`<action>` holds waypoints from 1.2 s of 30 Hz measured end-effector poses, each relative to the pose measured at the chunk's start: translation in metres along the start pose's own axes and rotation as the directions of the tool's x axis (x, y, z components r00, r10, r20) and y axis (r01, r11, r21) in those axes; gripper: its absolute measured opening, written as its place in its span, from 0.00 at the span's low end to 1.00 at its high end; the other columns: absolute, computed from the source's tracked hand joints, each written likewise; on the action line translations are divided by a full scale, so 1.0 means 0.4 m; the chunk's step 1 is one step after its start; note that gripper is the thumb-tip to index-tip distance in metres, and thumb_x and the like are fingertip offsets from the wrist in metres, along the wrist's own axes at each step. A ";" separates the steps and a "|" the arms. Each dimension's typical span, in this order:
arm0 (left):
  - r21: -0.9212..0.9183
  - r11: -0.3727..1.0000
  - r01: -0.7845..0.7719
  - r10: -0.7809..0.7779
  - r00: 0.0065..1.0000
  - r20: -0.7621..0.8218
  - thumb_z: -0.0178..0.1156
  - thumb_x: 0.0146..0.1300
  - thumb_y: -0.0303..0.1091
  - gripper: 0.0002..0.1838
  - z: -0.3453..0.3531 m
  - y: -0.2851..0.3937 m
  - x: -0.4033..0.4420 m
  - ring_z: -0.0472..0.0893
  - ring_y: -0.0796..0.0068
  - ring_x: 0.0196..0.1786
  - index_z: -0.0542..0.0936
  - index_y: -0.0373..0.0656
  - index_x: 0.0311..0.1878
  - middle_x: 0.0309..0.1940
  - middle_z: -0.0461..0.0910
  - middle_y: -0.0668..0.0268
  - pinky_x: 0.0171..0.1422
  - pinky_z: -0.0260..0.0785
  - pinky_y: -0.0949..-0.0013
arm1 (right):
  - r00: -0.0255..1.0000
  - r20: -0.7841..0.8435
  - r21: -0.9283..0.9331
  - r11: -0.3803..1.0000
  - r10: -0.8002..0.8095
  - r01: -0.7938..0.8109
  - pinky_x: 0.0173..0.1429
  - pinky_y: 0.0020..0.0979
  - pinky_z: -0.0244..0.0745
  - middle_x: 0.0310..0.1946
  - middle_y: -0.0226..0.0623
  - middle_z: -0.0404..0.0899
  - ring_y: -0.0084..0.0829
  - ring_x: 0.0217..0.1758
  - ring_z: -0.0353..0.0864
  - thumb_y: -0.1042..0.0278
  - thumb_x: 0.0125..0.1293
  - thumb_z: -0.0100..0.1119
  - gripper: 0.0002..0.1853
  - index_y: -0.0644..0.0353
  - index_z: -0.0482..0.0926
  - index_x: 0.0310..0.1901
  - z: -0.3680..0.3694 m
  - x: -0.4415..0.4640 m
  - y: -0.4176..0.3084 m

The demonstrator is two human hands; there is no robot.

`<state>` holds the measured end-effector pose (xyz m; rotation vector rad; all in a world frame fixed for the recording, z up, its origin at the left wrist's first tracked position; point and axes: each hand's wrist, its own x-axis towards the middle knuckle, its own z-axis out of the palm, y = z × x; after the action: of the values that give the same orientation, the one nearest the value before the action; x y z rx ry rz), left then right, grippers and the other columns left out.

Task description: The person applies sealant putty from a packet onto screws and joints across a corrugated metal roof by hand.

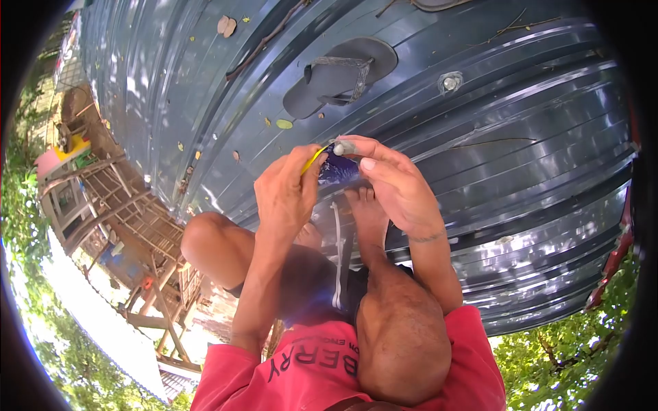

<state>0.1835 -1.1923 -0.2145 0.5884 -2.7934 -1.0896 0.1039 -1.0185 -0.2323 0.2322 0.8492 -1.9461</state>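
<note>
Pinched in the left hand was a dark blue packet, with a yellow strip by the fingers. Just beside it, the right hand had a gray lump at one fingertip; I could not tell if that hand squeezed shut. Past the grip, a gray flip-flop lay on bumpy metal sheets.

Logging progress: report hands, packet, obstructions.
Left hand pinching purple packet. Right hand at packet's edge, index fingertip greyish. Grey flip-flop beyond, clear of both hands.
</note>
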 end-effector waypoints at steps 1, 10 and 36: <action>0.051 0.998 0.037 -0.037 0.999 -0.006 0.65 0.70 0.31 0.08 -0.004 -0.007 0.002 0.84 0.53 0.31 0.83 0.42 0.50 0.29 0.84 0.55 0.37 0.73 0.57 | 0.999 -0.006 0.005 0.999 -0.034 0.034 0.71 0.29 0.66 0.63 0.37 0.78 0.24 0.66 0.74 0.73 0.74 0.54 0.19 0.70 0.79 0.63 0.000 -0.011 -0.012; -0.052 0.951 0.305 -0.301 0.951 0.078 0.54 0.80 0.36 0.15 -0.201 -0.084 0.027 0.81 0.75 0.36 0.80 0.37 0.58 0.34 0.83 0.63 0.41 0.71 0.68 | 0.693 -0.127 -0.962 0.258 -0.709 0.087 0.70 0.38 0.64 0.63 0.38 0.75 0.36 0.66 0.70 0.76 0.67 0.54 0.22 0.57 0.82 0.62 -0.150 -0.104 -0.250; 0.079 0.973 0.217 -0.221 0.974 0.051 0.54 0.80 0.33 0.15 -0.321 -0.113 0.040 0.81 0.67 0.37 0.78 0.32 0.60 0.37 0.82 0.54 0.46 0.73 0.65 | 0.683 0.434 -0.455 -0.797 -0.587 -0.396 0.63 0.44 0.62 0.48 0.38 0.73 0.41 0.54 0.70 0.81 0.59 0.58 0.37 0.35 0.77 0.70 -0.319 0.021 -0.211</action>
<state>0.2107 -1.3101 -0.1502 0.9061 -2.8837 -1.0601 0.0055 -0.9169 -0.2917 -1.0631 3.2891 0.2425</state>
